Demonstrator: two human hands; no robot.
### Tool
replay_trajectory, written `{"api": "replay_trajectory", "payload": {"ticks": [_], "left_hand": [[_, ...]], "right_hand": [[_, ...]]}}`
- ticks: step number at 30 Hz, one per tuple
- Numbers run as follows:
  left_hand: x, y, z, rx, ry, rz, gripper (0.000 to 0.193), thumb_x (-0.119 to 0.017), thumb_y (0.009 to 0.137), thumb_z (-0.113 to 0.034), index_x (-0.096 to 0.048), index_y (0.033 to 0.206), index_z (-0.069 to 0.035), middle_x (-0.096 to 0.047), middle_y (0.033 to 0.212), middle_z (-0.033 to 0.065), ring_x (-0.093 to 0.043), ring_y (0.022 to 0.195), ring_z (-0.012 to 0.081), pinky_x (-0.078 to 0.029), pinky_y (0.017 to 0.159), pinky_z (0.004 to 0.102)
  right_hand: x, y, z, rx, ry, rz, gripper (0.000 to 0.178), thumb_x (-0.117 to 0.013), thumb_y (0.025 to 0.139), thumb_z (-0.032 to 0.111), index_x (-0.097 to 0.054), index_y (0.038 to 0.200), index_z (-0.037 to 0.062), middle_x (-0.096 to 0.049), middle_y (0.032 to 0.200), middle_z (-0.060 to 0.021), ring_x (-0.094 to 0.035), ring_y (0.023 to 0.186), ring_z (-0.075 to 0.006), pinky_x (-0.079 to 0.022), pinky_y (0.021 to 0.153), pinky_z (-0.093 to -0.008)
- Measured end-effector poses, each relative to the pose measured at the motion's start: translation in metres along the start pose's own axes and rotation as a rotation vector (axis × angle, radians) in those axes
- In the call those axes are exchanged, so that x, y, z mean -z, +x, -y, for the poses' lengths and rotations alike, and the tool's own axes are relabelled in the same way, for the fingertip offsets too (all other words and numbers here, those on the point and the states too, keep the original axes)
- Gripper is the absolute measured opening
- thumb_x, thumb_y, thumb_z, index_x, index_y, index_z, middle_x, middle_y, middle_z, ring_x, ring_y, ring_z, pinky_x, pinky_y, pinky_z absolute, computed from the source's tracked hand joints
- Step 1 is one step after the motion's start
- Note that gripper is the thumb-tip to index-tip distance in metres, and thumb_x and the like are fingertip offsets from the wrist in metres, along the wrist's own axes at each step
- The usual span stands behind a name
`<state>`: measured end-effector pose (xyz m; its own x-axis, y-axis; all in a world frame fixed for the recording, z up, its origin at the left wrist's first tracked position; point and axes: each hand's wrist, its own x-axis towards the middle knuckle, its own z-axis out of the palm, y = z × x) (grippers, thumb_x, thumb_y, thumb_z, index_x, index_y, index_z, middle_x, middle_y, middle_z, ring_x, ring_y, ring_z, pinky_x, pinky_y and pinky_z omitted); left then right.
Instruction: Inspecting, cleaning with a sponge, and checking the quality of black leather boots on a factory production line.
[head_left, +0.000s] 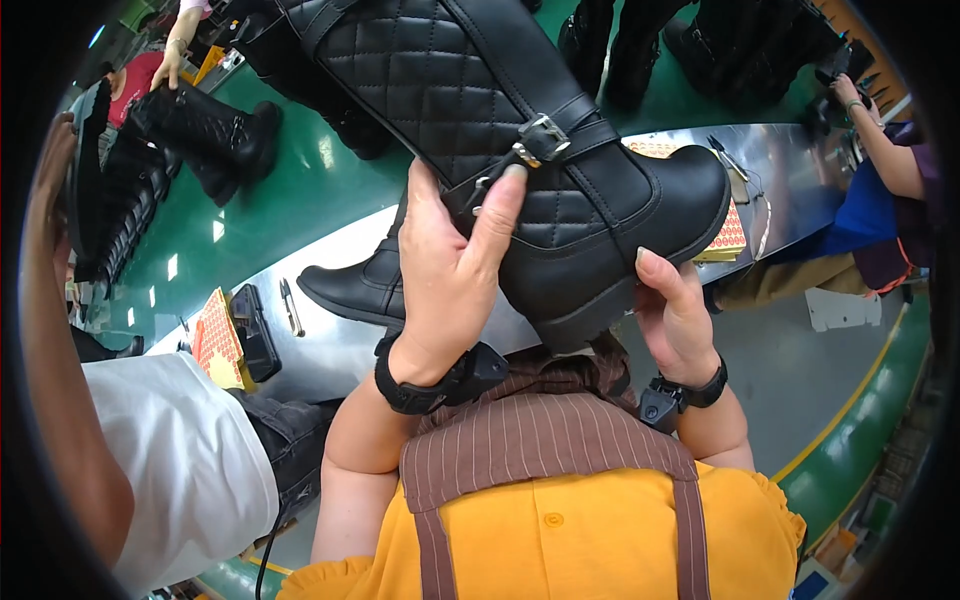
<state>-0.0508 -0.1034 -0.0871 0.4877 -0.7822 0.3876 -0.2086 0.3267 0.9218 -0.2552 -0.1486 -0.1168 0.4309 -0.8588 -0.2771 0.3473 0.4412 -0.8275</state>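
Observation:
A black quilted boot is held up in front of me, its toe to the right and its shaft leaning to the upper left. My left hand grips the ankle, with the thumb against the strap end just below a silver buckle. Under the forefoot, my right hand supports the sole, thumb on the side edge; its other fingers are partly hidden. Behind my left wrist, a second black boot points left on the metal tabletop, partly covered by my hand and the held boot.
On the metal table lie a dark phone, a pen and orange-dotted sticker sheets. More boots stand on the green surface beyond. A co-worker in white is close at left; another person's arm is at right.

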Motion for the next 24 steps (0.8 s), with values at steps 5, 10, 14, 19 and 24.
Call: {"api": "replay_trajectory", "payload": {"ticks": [5,10,14,19,24], "left_hand": [[0.000,-0.007,0.009,-0.025,-0.027,-0.037,0.034,-0.060,0.103,-0.022,-0.053,0.125,0.004,-0.069,0.110,0.0116,-0.064,0.096,0.0156,-0.050,0.087,0.0289],[0.002,-0.012,0.013,0.013,-0.097,-0.082,0.035,-0.059,0.103,-0.023,-0.053,0.125,0.004,-0.068,0.113,0.0111,-0.062,0.098,0.0153,-0.049,0.090,0.0293],[0.003,-0.013,0.016,-0.001,-0.085,-0.104,0.036,-0.059,0.103,-0.024,-0.053,0.125,0.004,-0.067,0.113,0.0110,-0.061,0.100,0.0156,-0.048,0.092,0.0300],[0.004,-0.015,0.019,0.007,-0.109,-0.095,0.036,-0.059,0.103,-0.024,-0.053,0.126,0.004,-0.067,0.114,0.0109,-0.061,0.100,0.0158,-0.048,0.092,0.0301],[0.005,-0.020,0.021,0.057,-0.156,-0.117,0.036,-0.059,0.103,-0.023,-0.053,0.126,0.005,-0.067,0.114,0.0110,-0.061,0.101,0.0152,-0.048,0.093,0.0298]], "right_hand": [[0.000,-0.003,0.003,-0.050,-0.032,0.016,0.056,-0.078,0.086,0.022,-0.052,0.133,0.0052,-0.062,0.122,-0.0047,-0.062,0.106,-0.0128,-0.051,0.092,-0.0286],[-0.005,-0.005,0.000,0.001,-0.022,0.006,0.057,-0.076,0.087,0.022,-0.050,0.134,0.0020,-0.062,0.122,-0.0075,-0.063,0.106,-0.0156,-0.052,0.092,-0.0296],[-0.007,-0.005,-0.001,0.002,-0.023,0.012,0.057,-0.075,0.089,0.022,-0.049,0.135,0.0005,-0.062,0.122,-0.0084,-0.063,0.105,-0.0167,-0.051,0.092,-0.0303],[-0.007,-0.005,-0.003,-0.007,-0.033,0.008,0.057,-0.074,0.089,0.022,-0.049,0.135,-0.0003,-0.062,0.121,-0.0080,-0.062,0.105,-0.0159,-0.049,0.093,-0.0313],[-0.007,-0.007,-0.006,0.000,-0.044,-0.005,0.058,-0.075,0.089,0.023,-0.048,0.135,-0.0011,-0.061,0.122,-0.0079,-0.061,0.106,-0.0161,-0.049,0.095,-0.0318]]}}
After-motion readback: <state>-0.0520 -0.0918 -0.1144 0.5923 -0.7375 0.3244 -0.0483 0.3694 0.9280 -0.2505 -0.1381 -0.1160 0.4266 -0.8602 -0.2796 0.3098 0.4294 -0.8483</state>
